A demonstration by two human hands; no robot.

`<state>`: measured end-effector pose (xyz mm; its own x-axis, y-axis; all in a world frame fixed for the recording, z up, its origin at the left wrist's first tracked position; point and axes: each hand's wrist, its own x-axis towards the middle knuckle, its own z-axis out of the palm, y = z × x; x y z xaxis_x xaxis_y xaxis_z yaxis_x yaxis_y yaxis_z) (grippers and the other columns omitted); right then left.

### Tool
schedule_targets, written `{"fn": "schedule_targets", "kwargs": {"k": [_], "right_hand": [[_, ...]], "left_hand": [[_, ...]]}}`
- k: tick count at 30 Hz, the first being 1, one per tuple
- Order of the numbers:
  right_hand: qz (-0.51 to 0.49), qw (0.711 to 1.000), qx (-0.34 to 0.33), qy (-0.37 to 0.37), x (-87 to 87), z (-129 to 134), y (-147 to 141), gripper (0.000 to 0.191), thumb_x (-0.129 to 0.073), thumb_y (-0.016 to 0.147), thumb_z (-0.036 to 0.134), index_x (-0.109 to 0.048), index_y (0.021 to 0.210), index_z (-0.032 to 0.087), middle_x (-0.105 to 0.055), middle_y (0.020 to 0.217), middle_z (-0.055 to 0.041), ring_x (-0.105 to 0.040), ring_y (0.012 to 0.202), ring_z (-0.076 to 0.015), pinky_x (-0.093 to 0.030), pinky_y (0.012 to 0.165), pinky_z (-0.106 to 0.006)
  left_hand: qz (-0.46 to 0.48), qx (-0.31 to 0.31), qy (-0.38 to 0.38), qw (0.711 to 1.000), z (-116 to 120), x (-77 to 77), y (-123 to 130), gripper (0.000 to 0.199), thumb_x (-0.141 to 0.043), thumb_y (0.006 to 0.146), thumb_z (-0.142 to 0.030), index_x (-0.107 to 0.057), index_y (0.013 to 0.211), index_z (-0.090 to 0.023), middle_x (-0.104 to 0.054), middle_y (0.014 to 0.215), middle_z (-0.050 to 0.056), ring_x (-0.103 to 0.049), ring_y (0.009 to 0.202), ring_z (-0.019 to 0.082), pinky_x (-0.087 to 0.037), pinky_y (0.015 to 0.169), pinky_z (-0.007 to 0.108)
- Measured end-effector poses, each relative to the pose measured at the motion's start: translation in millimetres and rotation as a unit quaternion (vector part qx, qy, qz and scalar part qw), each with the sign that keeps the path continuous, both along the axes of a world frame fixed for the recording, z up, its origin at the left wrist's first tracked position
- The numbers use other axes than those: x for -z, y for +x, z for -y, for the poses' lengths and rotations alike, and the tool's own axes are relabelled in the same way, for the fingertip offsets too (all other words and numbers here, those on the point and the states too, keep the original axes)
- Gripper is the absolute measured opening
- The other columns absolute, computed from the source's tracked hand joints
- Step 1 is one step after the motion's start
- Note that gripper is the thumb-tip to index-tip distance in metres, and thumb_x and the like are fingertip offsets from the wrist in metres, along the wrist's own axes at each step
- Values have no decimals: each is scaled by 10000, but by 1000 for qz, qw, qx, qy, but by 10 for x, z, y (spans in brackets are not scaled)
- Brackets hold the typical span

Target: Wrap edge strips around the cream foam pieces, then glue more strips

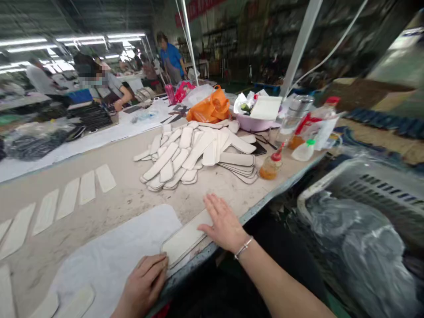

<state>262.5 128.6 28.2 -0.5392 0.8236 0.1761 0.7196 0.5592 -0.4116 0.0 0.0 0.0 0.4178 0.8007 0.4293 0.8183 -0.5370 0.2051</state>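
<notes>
A long cream flat panel with rounded corners lies at the near edge of the table, with a dark-edged layer showing beneath it. My right hand is spread flat over its right end, fingers stretched out. At the panel's left end, my left hand has its fingers curled together, the tips on the corner. White paper lies under and beside the panel. Farther back is a loose heap of similar cream pieces, with a neater stack at its right.
A row of pale strips runs along the left. A glue bottle with red cap, a green-capped bottle, an orange bag and a purple basin stand behind. A grey crate holds plastic at right. Co-workers stand across.
</notes>
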Motion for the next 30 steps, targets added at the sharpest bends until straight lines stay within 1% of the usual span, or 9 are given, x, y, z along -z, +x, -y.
{"fn": "schedule_targets", "kwargs": {"k": [2, 3, 5, 10, 17, 22, 26, 30], "right_hand": [[-4, 995, -96, -11, 54, 179, -130, 764, -335, 847, 620, -228, 1414, 120, -242, 1472, -108, -140, 1364, -218, -109, 1118, -413], [-5, 991, -130, -15, 76, 253, -185, 749, -307, 850, 628, -253, 1406, 129, -265, 1465, -99, -155, 1361, -210, -107, 1119, -409], [-6, 985, -171, -19, 112, 350, -256, 741, -257, 855, 638, -290, 1391, 128, -286, 1457, -94, -169, 1357, -202, -97, 1121, -407], [3, 982, -189, -20, 173, 372, -269, 758, -230, 858, 639, -295, 1386, 100, -253, 1467, -107, -157, 1360, -200, -85, 1123, -398], [11, 981, -192, -6, 285, 371, -312, 719, -323, 860, 600, -303, 1387, 112, -236, 1471, -112, -141, 1365, -208, -77, 1121, -416], [9, 981, -196, 3, 308, 374, -320, 699, -347, 861, 580, -305, 1388, 123, -245, 1468, -107, -148, 1364, -216, -101, 1119, -418], [18, 982, -190, -12, 261, 365, -299, 722, -364, 852, 589, -284, 1396, 120, -229, 1473, -108, -132, 1367, -211, -70, 1122, -413], [7, 981, -190, -34, 107, 407, -280, 737, -326, 849, 621, -231, 1416, 159, -199, 1487, -85, -103, 1372, -206, -35, 1121, -424]], "left_hand": [[-3, 2, -3, 1000, 6, 16, -5, 198, -536, 824, -141, -618, 1004, -156, -628, 965, 94, -595, 881, 166, -529, 760, 279], [-3, 2, -5, 1000, 9, 24, -9, 202, -537, 823, -137, -617, 1006, -158, -628, 969, 93, -596, 884, 167, -528, 764, 281], [2, 3, -8, 1000, 12, 41, -15, 210, -539, 820, -129, -615, 1013, -162, -627, 979, 93, -596, 891, 169, -527, 773, 287], [25, -19, -31, 999, 39, 53, 8, 251, -539, 813, -94, -606, 1042, -172, -621, 1011, 91, -590, 919, 168, -516, 798, 299], [59, -53, -70, 994, 89, 17, 67, 228, -520, 820, -102, -615, 1013, -180, -633, 994, 90, -588, 907, 168, -513, 803, 320], [60, -58, -78, 993, 85, -14, 87, 237, -522, 817, -85, -609, 1019, -175, -630, 996, 87, -579, 913, 162, -512, 810, 311], [56, -48, -70, 995, 90, -9, 71, 233, -528, 816, -83, -609, 1016, -171, -627, 996, 86, -583, 926, 164, -515, 818, 307], [50, -33, -51, 997, 80, 63, 7, 247, -538, 813, -86, -609, 1033, -171, -621, 1006, 84, -587, 945, 168, -520, 826, 297]]}}
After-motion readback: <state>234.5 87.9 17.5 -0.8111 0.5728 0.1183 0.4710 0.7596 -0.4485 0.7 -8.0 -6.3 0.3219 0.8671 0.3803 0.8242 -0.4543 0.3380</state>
